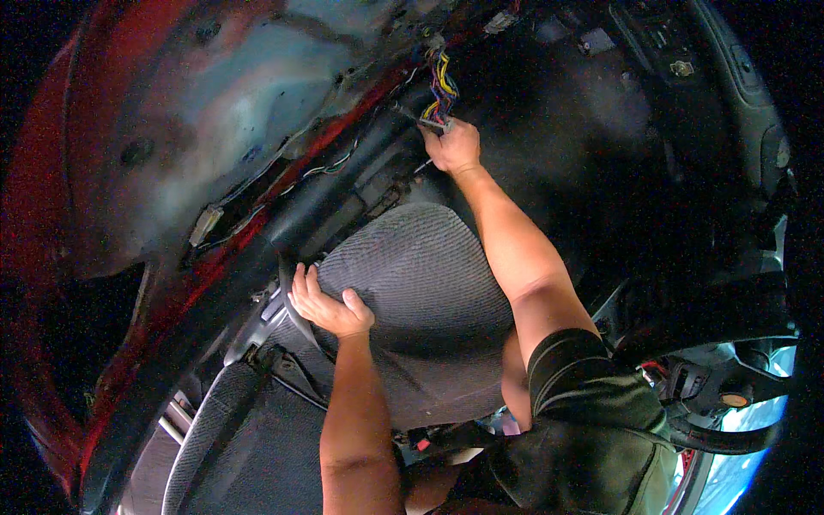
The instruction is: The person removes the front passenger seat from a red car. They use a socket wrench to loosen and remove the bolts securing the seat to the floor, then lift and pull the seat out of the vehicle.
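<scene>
A dark grey ribbed fabric seat (pixel 403 266) fills the middle, beside a dark sill trim. My left hand (pixel 330 305) rests on the seat's left edge, thumb and fingers apart. Higher up, my right hand (pixel 451 146) is closed around a bundle of coloured wires (pixel 442 81), at a pale piece whose detail is partly hidden by my fingers. A thin metal rod shows just below that hand. My right forearm passes along the seat's right side.
A red and bare-metal body panel (pixel 172 112) runs along the upper left, with loose wiring along its edge. Dark carpet (pixel 592 146) covers the upper right. A steering wheel (pixel 712 438) is at lower right. Another seat section (pixel 249 438) lies at lower left.
</scene>
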A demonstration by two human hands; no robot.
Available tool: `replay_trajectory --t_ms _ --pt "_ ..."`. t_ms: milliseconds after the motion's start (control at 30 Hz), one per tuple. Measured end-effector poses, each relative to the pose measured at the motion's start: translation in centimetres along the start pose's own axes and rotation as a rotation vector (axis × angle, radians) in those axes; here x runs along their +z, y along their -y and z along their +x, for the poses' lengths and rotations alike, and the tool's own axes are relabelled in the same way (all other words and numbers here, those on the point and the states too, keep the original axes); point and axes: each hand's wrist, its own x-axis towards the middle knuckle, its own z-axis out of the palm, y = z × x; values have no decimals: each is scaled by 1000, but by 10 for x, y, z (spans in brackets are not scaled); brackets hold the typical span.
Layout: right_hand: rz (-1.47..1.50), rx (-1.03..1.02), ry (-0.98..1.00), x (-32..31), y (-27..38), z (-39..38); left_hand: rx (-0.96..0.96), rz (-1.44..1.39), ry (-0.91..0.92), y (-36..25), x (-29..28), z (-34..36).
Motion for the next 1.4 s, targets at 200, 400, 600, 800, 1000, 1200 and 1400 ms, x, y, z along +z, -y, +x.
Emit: replay_trajectory --t_ms 200,400,600,800,1000,1200,1400 --pt "-84 290 234 -8 18 12 8 25 6 -1 1 -2" --pt "63 154 396 6 -20 24 7 24 12 1 5 -4" --pt "21 -57 345 -1 -7 11 24 8 -19 5 4 -4" --pt "-1 282 309 -7 -20 3 3 -56 -32 18 4 -10" --pt "195 201 412 -12 -20 0 26 -41 -45 19 -4 -16" --pt "274 145 423 -21 -7 -18 33 -47 -52 27 -3 -20" --pt "180 198 521 -26 9 1 21 -61 -39 29 0 -17"
